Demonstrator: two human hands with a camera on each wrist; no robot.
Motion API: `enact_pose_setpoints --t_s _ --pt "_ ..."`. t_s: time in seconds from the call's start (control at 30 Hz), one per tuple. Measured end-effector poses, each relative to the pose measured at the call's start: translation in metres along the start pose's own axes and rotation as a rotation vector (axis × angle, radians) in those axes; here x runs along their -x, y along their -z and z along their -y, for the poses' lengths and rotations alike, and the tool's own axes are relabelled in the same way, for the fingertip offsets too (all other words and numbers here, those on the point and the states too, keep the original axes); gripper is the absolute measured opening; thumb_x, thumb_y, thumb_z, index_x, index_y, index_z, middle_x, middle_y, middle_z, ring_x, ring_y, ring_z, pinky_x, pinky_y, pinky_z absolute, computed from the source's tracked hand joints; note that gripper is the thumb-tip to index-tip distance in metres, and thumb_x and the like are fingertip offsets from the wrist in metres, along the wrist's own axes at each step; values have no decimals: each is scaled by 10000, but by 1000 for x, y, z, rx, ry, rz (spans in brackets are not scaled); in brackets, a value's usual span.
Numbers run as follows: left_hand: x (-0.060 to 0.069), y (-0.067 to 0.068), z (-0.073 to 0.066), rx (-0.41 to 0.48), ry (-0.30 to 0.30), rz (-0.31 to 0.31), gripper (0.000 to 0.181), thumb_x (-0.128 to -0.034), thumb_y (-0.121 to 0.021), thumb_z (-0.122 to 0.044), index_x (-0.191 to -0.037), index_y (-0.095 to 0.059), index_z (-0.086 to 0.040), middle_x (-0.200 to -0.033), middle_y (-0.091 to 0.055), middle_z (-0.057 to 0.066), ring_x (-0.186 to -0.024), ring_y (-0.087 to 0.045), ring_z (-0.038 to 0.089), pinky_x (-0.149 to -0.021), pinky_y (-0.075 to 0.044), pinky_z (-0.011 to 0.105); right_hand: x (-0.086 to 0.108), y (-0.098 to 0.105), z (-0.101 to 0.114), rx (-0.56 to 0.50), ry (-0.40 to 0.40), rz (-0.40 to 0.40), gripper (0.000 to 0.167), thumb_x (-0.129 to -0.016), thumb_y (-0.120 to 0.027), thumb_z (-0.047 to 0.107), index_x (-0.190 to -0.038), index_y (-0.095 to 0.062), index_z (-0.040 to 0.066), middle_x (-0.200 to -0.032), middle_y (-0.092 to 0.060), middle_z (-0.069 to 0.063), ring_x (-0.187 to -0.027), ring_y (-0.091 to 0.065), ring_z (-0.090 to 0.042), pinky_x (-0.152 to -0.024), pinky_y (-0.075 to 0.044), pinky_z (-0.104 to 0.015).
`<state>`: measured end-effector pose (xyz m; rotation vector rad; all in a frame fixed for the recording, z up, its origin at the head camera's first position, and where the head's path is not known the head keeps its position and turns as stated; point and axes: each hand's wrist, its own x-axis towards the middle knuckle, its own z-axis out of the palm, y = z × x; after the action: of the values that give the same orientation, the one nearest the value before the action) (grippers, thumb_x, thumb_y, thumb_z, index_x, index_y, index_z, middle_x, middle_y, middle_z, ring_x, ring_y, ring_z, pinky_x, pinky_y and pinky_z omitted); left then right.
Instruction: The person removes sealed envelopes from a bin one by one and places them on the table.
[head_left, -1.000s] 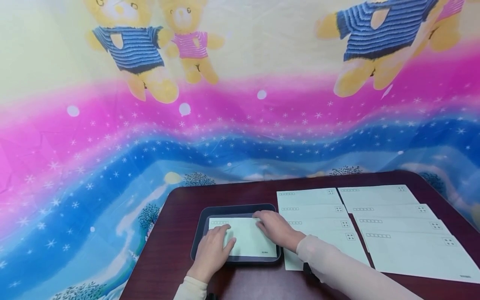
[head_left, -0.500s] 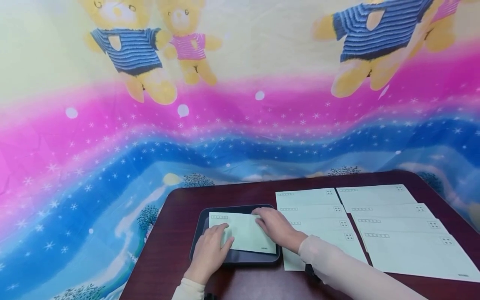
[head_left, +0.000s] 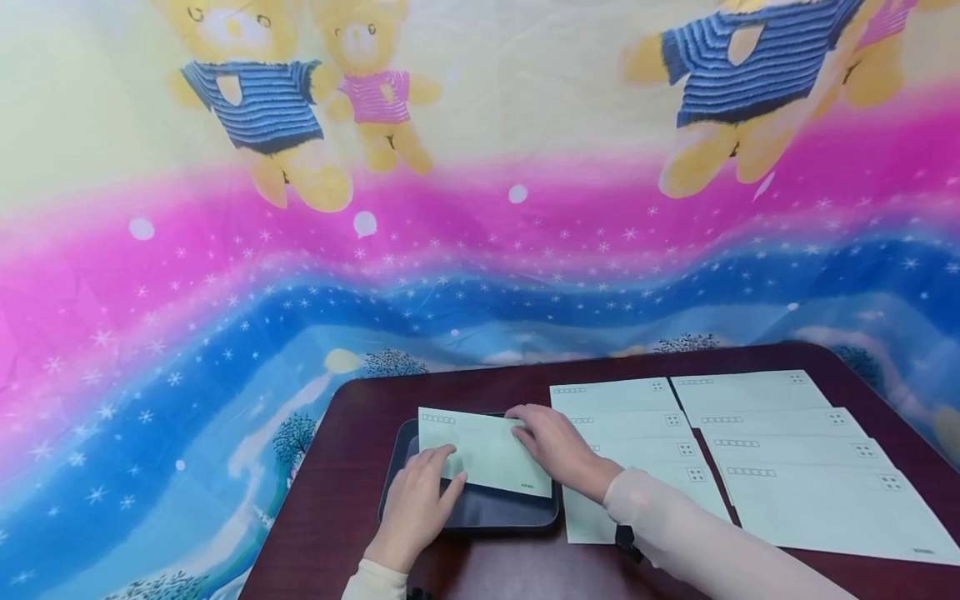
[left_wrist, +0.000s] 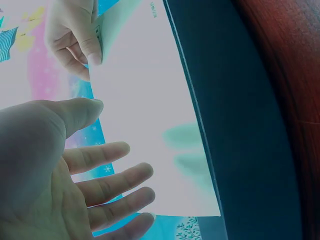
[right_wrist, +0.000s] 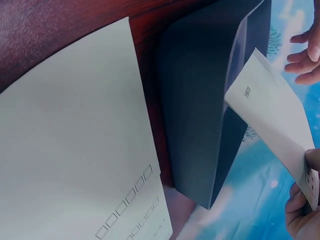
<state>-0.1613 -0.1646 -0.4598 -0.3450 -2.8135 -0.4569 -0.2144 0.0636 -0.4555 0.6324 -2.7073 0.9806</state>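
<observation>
A pale green envelope (head_left: 487,452) is tilted up above the dark tray (head_left: 502,518), its left side higher than its right in the head view. My right hand (head_left: 557,448) pinches its upper right corner, thumb on the front face; the right wrist view shows this grip on the envelope (right_wrist: 272,107). Beside the envelope's left part is my left hand (head_left: 414,504). In the left wrist view the fingers of this hand (left_wrist: 60,170) are spread and loosely extended, without a grip on the paper. Whether any fingertip touches it I cannot tell.
Two columns of overlapping envelopes lie right of the tray: a left column (head_left: 600,521) and a right column (head_left: 840,517). All rest on a dark red-brown table (head_left: 345,467) with rounded corners. Behind it hangs a bear-patterned cloth (head_left: 480,208).
The envelope has risen from lying flat in the tray to a tilted position above it, baring more of the tray's floor. Both hands stay nearly in place.
</observation>
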Motion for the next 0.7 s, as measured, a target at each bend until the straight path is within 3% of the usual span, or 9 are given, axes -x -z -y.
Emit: enact_pose_setpoints --t_s 0.7 --pt "1 9 -7 5 -28 -22 410 -939 -713 -323 -1276 -668 -93 -1240 -706 85 -1164 -652 287 -871 -555 494 7 25 5 -8 -39 -30 256 -971 -684 169 -1226 -703 158 -1169 -733 -11 -1060 -693 -186 -906 -570 -408"
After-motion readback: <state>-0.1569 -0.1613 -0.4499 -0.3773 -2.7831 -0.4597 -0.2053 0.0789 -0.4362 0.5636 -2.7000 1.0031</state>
